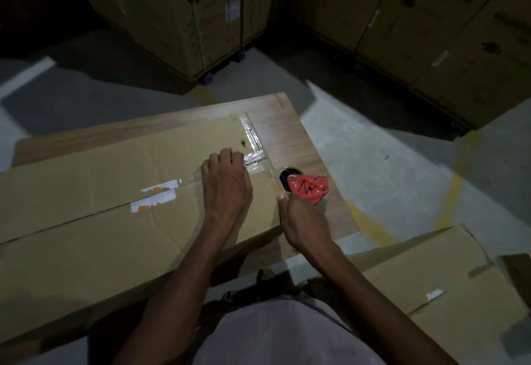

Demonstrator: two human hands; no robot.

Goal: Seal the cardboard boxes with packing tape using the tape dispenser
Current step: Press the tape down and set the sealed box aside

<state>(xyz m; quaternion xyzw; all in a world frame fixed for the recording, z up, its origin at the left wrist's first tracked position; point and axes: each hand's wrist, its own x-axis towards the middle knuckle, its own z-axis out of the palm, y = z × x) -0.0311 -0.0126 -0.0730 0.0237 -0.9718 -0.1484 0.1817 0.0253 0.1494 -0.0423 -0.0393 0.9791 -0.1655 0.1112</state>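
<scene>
A long flat cardboard box (86, 235) lies across a wooden table (287, 126), its centre seam running left to right. Clear packing tape (253, 143) shines along the box's right end and stretches from the seam toward the dispenser. My left hand (227, 183) presses flat on the box top near that right end, fingertips on the tape. Just off the box's right edge, my right hand (304, 221) grips the handle of a red tape dispenser (309, 189), which has black scribbles on its side.
Another cardboard box (431, 284) sits low at the right beside me. Tall stacks of printed cartons (178, 13) on wheeled pallets stand behind the table, and more cartons (431, 28) fill the back right. The concrete floor (402, 149) carries yellow and white lines.
</scene>
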